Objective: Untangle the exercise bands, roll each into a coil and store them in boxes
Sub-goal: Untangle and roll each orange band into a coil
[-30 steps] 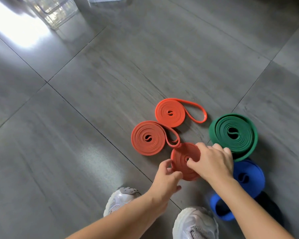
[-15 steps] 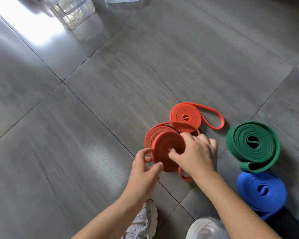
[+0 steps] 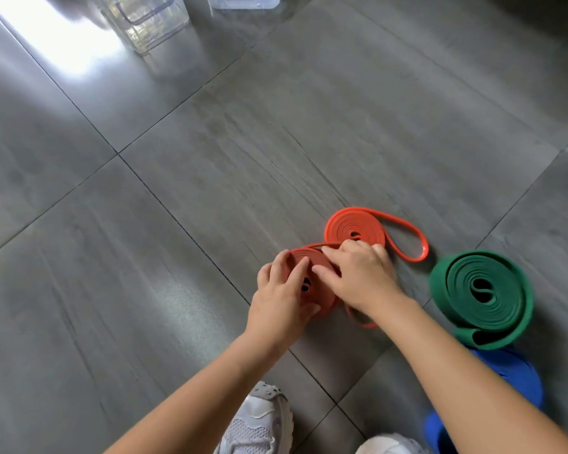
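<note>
The left hand (image 3: 279, 303) and right hand (image 3: 361, 276) hold one orange coil (image 3: 325, 299); beside it lie another orange coil (image 3: 348, 224), a green coil (image 3: 456, 280) and a blue coil (image 3: 518, 371); two boxes (image 3: 151, 18) at the top.

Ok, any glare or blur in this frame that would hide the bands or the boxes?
Head view: strong glare washes out the floor at top left, beside the clear boxes; head view again: mild motion blur softens the left hand, the right hand, the red coil they hold and the green coil.
</note>
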